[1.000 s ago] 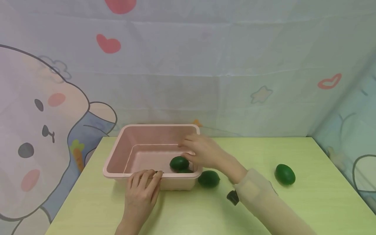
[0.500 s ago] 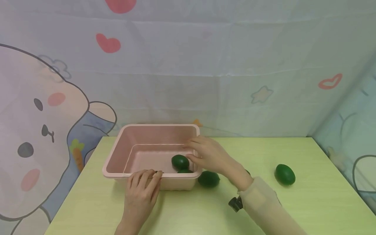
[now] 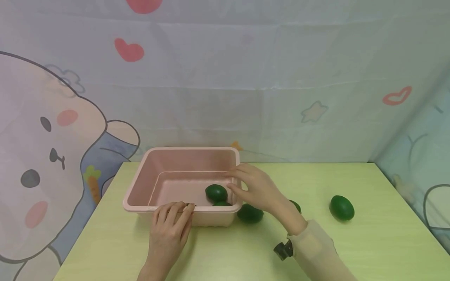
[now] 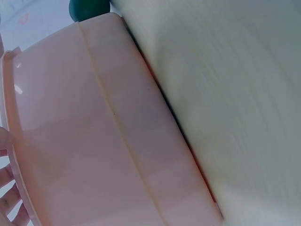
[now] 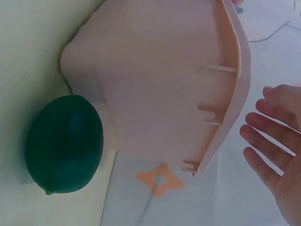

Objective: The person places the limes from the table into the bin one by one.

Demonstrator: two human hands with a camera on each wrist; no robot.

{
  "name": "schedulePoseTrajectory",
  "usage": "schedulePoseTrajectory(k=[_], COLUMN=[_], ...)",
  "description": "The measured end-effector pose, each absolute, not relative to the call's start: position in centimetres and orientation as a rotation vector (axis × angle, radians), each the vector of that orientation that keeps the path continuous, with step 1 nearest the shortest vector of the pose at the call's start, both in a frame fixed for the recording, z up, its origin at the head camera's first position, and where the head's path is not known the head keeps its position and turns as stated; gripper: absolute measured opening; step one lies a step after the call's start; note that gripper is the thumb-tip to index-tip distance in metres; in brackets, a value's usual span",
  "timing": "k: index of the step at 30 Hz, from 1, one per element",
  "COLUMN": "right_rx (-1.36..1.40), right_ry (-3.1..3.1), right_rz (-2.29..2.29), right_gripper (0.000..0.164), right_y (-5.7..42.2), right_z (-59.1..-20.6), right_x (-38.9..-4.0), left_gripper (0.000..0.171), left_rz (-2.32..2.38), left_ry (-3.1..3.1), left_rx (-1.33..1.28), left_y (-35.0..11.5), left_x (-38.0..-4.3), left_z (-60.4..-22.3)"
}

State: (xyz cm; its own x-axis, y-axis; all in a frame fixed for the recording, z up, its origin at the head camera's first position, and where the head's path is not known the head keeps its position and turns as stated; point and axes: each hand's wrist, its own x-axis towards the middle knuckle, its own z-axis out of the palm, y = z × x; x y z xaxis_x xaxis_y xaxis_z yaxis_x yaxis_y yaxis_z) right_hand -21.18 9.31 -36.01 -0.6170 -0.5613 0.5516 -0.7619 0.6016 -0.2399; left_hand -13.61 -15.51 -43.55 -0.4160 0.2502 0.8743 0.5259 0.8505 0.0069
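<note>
A pink plastic basin point(image 3: 190, 217) stands on the table, left of centre in the head view. My left hand point(image 3: 169, 228) grips its front rim, fingers over the edge; in the left wrist view the thumb point(image 4: 4, 139) lies outside the wall. Inside, near the right end, a dark green lime point(image 3: 216, 193) lies on or against another, partly hidden lime point(image 3: 222, 204). Over the right rim hovers my right hand point(image 3: 253, 186), fingers spread and holding nothing. Outside that wall a lime point(image 5: 65, 144) rests on the table.
Another lime point(image 3: 296, 205) shows partly from behind the right forearm. Farther right lies one more lime point(image 3: 341, 207) on the pale green table point(image 3: 246, 253). A printed cloth point(image 3: 267, 78) hangs behind the table's back edge.
My right hand has drawn back rightward from over the basin, away from the upper lime, which has shifted slightly right. The lime behind the forearm has come into view. My left hand stays put.
</note>
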Motion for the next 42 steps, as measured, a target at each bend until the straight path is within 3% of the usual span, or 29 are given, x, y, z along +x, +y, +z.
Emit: schedulePoseTrajectory(k=[42], right_rx=[0.684], right_ry=[-2.396], right_rz=[1.164], right_gripper=[0.027], right_y=[14.1], right_z=[-40.0], right_x=[-19.4], left_gripper=[0.029], left_rz=[-0.351], left_ry=[-2.008], left_rx=[-0.577], left_y=[-15.6], left_x=[-13.8], left_z=[-43.7])
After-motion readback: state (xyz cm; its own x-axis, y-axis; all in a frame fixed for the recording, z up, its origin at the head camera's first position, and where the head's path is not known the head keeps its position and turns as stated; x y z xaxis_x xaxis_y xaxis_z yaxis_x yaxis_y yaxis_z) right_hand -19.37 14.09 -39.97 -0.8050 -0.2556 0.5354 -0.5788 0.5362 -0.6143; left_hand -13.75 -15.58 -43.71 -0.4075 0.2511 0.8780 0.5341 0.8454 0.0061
